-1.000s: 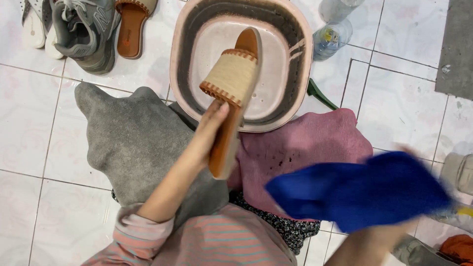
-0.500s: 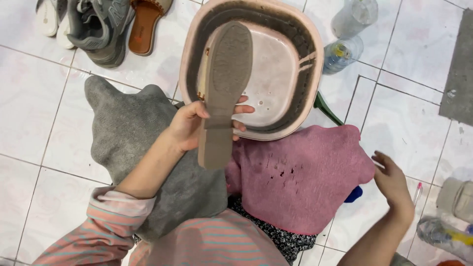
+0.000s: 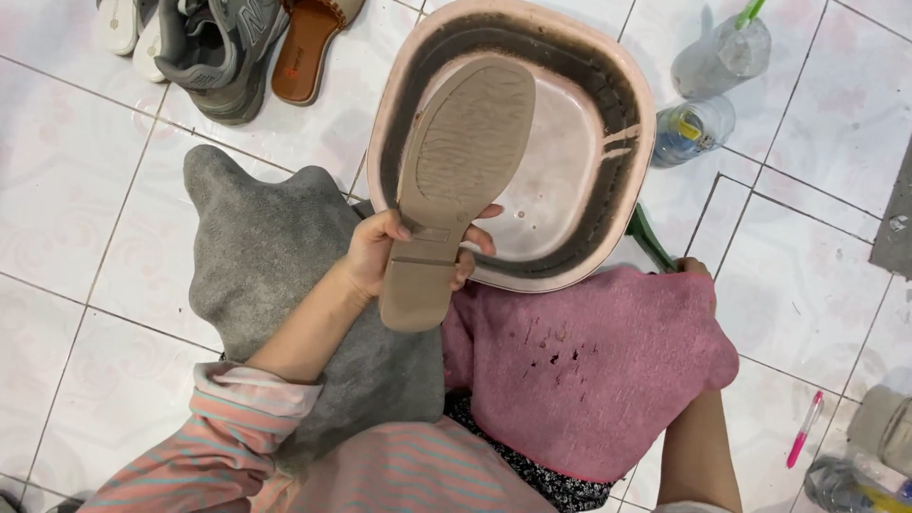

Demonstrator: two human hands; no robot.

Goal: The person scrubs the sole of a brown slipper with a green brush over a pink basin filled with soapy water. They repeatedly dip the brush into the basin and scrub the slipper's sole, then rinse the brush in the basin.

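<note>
The left hand has its fingers clamped on a tan sandal, sole up over the pink basin — it has shifted little in half a second. The right hand (mostly hidden, grip unclear) has dropped behind the pink towel — its blue cloth gone.

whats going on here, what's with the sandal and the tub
A person seated on a tiled floor holds a tan sandal sole-up in the left hand, over a pink basin with a dirty dark inner wall. The right hand reaches under the far edge of a stained pink towel on their lap, beside a grey towel. More shoes lie at the top left, plastic bottles right of the basin.
</note>
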